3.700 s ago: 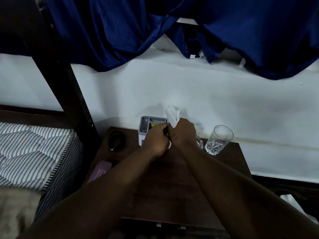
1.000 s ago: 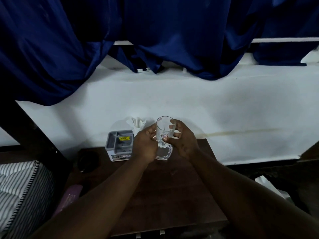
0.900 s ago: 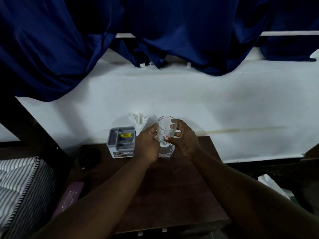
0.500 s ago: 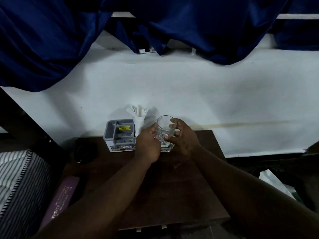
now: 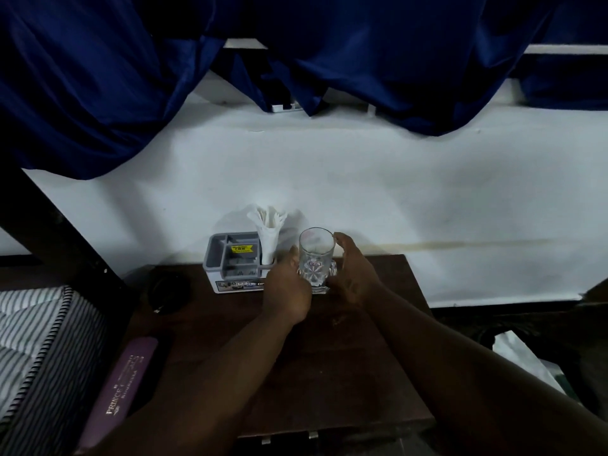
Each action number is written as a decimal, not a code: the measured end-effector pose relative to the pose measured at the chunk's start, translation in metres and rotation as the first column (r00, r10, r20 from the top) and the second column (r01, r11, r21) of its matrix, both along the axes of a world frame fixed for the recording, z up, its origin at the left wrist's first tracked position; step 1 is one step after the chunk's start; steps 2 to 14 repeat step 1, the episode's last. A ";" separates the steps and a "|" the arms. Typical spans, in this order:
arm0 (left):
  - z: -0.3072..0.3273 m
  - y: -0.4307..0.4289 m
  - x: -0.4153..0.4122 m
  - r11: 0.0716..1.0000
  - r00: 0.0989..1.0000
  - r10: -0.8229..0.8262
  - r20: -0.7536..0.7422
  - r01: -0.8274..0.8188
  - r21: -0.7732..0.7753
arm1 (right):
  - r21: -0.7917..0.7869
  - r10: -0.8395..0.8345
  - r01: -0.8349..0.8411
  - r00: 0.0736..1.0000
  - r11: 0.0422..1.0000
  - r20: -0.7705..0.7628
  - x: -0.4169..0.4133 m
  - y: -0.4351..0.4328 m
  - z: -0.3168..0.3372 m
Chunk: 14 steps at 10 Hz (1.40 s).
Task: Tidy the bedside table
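Both hands hold 1 clear glass (image 5: 315, 260) that stands upright at the back of the dark wood table (image 5: 329, 373). The left hand (image 5: 287, 289) wraps its left side, and the right hand (image 5: 353, 276) wraps its right side. Just left of the glass sits a gray box (image 5: 230, 263) with a white tissue (image 5: 269, 230) standing in it. A purple case (image 5: 120, 390) lies at the table's left edge, beside a striped mattress (image 5: 36, 340).

The dark wooden tabletop (image 5: 329, 373) is carrying a grey organizer (image 5: 232, 263), a glass (image 5: 315, 258), a black round object (image 5: 168, 292) and a purple box (image 5: 118, 390).
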<state>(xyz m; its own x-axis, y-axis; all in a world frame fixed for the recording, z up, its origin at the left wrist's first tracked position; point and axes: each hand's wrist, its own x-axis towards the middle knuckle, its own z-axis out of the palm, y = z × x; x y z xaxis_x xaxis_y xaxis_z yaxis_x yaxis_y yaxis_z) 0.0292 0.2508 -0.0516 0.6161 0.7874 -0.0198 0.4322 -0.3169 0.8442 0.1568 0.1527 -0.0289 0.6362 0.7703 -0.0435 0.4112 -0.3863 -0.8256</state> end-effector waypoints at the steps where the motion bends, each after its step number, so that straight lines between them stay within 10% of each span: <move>1: 0.006 -0.010 -0.013 0.999 0.993 -0.045 0.111 0.048 -0.020 | -0.020 -0.004 0.002 0.996 1.000 -0.090 -0.002 -0.010 0.023; 14: 0.006 -0.010 -0.013 0.999 0.993 -0.045 0.111 0.048 -0.020 | -0.020 -0.004 0.002 0.996 1.000 -0.090 -0.002 -0.010 0.023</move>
